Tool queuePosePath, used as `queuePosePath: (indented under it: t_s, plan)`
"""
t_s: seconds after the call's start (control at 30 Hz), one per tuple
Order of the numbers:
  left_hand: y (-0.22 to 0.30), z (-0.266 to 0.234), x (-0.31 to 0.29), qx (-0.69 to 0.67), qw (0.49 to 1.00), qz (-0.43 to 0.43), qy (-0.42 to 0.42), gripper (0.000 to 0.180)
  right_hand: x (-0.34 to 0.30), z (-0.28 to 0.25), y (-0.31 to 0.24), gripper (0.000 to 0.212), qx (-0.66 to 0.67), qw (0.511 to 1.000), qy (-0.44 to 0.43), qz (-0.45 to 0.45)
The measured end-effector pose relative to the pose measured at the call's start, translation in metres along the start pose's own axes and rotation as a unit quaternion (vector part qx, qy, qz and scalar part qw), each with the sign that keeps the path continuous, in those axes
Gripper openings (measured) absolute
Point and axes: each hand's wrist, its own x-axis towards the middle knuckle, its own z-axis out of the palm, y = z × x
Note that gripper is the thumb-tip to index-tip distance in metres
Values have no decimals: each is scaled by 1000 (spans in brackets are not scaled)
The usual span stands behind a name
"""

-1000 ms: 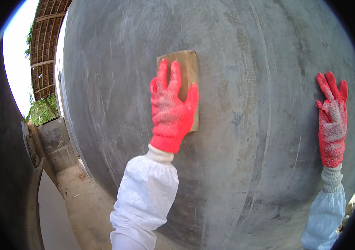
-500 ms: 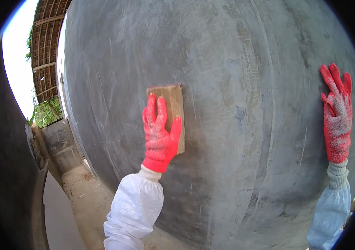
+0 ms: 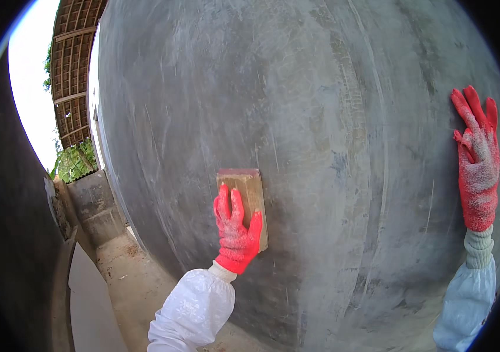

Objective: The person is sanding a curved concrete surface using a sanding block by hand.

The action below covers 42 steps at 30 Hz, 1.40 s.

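Two sleeved forearms come up from the lower edge: a white sleeve [image 3: 197, 308] left of centre, a pale blue-white sleeve [image 3: 465, 302] at lower right. The left hand [image 3: 237, 234], in a red glove dusted with grey, is just below the middle of the frame. Its fingers and thumb are clamped on a flat brown block [image 3: 252, 196], which lies against a broad grey wall [image 3: 320, 129]. The right hand [image 3: 477, 167], in a matching glove, holds nothing; its fingers are partly apart, and it appears to rest on the wall at the right edge.

The hold looks shallow, so the block could slide from under the fingertips if the dusty glove lost friction. Uneven pressure might tip a corner into the wall and scratch it. The right palm could likewise skid on its powdery coating.

Nothing visible stands between the block and the bare wall around it; the right hand is well apart from it. Beyond, at lower left, a pale panel [image 3: 91, 305] leans beside a strip of littered ground [image 3: 135, 281], narrowing the space there. Farther off are a low block wall [image 3: 97, 214], green leaves [image 3: 74, 162], and, at upper left, a wooden-framed roof [image 3: 74, 67].
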Motion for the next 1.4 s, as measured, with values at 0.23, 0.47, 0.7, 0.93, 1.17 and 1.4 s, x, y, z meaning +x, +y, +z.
queuePosePath:
  t_s: [0.23, 0.47, 0.7, 0.93, 1.17, 1.4]
  plan:
    - [1, 1, 231, -6, 992, -98, 78, 63, -3, 10, -11, 66, 83, 994, 7, 68]
    - [20, 4, -13, 6, 1000, 17, -24, 76, 0, -5, -9, 64, 28, 999, 30, 18]
    - [46, 21, 198, -3, 997, -61, 48, 67, -2, -1, -7, 61, 65, 997, 32, 17]
    - [98, 36, 162, 0, 998, 24, 58, 73, -1, 1, -9, 61, 44, 999, 25, 9]
    - [111, 30, 144, -14, 998, 51, 45, 73, -1, -2, -9, 61, 55, 998, 22, -8]
    - [99, 24, 202, 4, 996, -34, 81, 69, -3, 9, -13, 64, 34, 999, 15, -4]
